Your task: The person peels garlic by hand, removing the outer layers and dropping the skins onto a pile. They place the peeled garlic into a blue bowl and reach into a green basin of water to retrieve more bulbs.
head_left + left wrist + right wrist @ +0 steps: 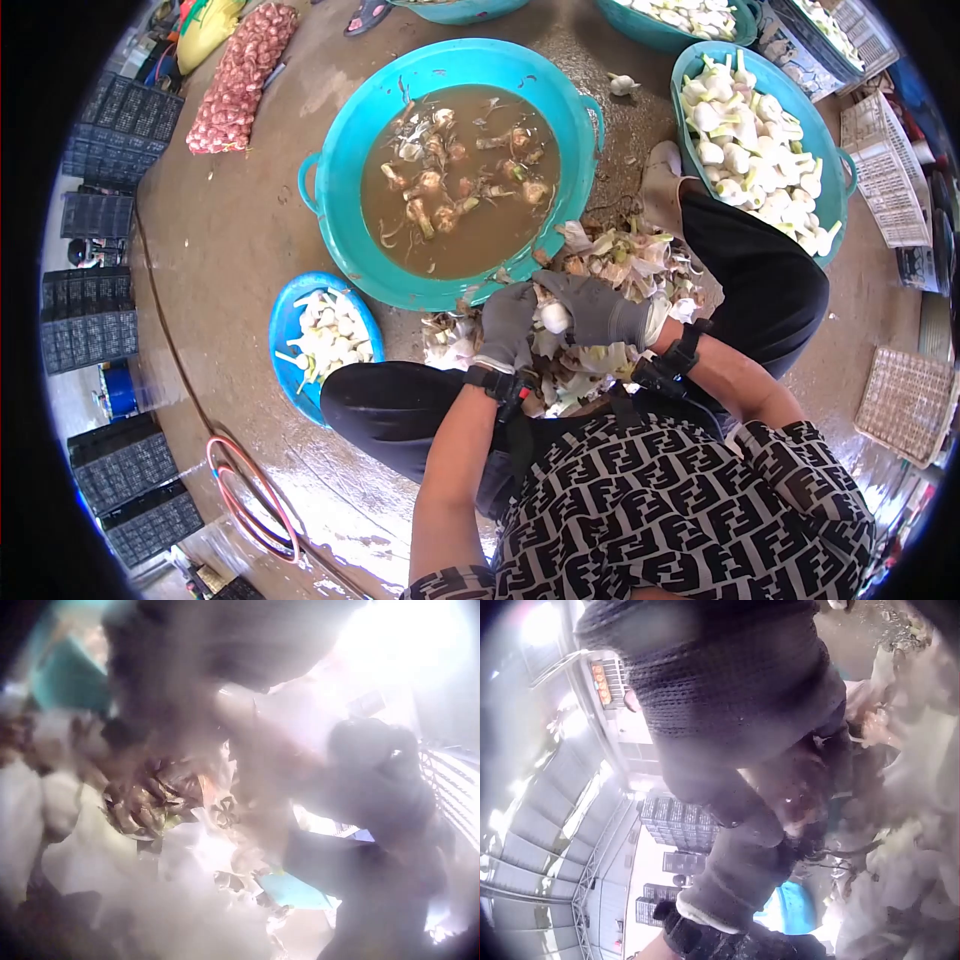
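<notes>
Both hands wear grey knit gloves and meet over a heap of papery peelings [625, 255] between the knees. The left hand [508, 325] grips a garlic bulb [553, 316] from one side, and the right hand [605, 308] curls its fingers round it from the other. In the right wrist view the bulb [784, 787] shows partly between the two gloves, its far side hidden. Glare and blur cover most of the left wrist view, where loose skins [199, 847] lie below a dark glove.
Ahead stands a large teal tub [340, 235] of muddy water with unpeeled garlic. A blue basin [283, 372] of white garlic sits at left, and a teal basin [835, 215] of cleaned bulbs at right. Farther off are a net sack [240, 85], a hose [225, 480] and crates [905, 405].
</notes>
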`<action>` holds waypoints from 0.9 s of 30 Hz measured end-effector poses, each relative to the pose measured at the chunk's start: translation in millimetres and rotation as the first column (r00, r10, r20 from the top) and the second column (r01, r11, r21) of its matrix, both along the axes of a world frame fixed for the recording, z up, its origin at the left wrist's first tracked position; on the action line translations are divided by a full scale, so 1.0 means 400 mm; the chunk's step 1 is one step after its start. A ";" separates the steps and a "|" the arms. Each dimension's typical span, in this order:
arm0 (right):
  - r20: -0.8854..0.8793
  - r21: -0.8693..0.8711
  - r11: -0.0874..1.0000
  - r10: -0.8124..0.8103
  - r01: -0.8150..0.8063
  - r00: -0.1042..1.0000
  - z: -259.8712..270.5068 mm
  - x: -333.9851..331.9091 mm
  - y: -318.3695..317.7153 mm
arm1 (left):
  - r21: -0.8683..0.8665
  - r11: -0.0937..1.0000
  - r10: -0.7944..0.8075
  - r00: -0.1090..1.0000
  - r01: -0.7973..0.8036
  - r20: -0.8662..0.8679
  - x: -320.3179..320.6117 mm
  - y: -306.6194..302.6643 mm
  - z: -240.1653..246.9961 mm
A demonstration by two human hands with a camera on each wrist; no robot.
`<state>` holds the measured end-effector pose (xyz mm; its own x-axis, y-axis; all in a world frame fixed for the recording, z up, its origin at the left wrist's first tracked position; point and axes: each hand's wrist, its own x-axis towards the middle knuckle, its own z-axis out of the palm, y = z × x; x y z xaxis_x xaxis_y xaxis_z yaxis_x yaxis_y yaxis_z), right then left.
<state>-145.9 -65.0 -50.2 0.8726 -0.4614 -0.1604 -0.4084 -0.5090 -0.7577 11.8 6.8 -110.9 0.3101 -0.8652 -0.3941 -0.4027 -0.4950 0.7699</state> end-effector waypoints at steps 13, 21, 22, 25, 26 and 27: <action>0.256 -0.269 0.951 -0.082 0.153 0.963 0.030 -0.012 -0.028 | 0.050 0.961 0.243 0.744 -0.272 -0.622 -0.004 0.003 0.116; 0.492 -0.304 0.882 -0.177 0.359 0.852 0.002 -0.017 -0.051 | -0.235 0.947 0.045 0.814 -0.219 -0.579 -0.038 0.005 0.121; 0.604 -0.244 0.871 -0.207 0.426 0.770 -0.024 -0.025 -0.053 | -0.308 0.926 0.018 0.840 -0.219 -0.543 -0.048 0.005 0.125; 0.393 0.569 0.723 -0.657 0.391 0.643 0.011 -0.050 -0.056 | -0.284 0.884 0.053 0.681 -0.372 -0.730 -0.069 -0.008 0.167; 0.386 0.590 0.709 -0.668 0.386 0.636 0.025 -0.053 -0.054 | -0.192 0.884 0.077 0.536 -0.426 -0.841 -0.068 -0.016 0.167; 0.380 0.610 0.695 -0.678 0.380 0.629 0.038 -0.053 -0.050 | -0.092 0.882 0.100 0.374 -0.462 -0.922 -0.067 -0.022 0.167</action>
<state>-167.0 -85.0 -35.0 0.4821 -0.8740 -0.0611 0.0635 0.1044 -0.9925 -14.9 -2.1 -43.9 0.1989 -0.9135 -0.3550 0.6971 -0.1227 0.7064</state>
